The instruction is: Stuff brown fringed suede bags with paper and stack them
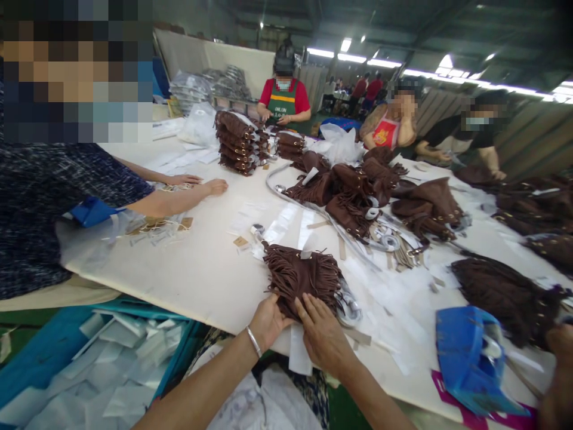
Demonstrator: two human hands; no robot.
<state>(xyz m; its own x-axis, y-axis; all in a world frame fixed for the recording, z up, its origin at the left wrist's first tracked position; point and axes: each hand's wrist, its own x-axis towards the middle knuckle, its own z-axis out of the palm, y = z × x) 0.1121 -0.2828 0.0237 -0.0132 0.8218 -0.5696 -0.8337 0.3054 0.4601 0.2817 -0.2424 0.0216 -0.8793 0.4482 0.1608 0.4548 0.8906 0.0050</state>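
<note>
Stacked brown bags [236, 143], blue container [470, 358] and paper scraps [120, 364] around the white table [197, 275]

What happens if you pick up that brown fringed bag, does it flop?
Probably floppy: the bag lies crumpled under both hands, fringe splayed. Likely light, being soft cloth or suede. Its metal chain would probably dangle.

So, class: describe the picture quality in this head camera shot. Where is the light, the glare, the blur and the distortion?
Head view: ceiling strip lights glare white at the top; the white table is evenly lit with soft shadows; wide-angle bending curves the table edge; faces are pixelated; the left hand, right hand and brown fringed bag are sharp.
</note>
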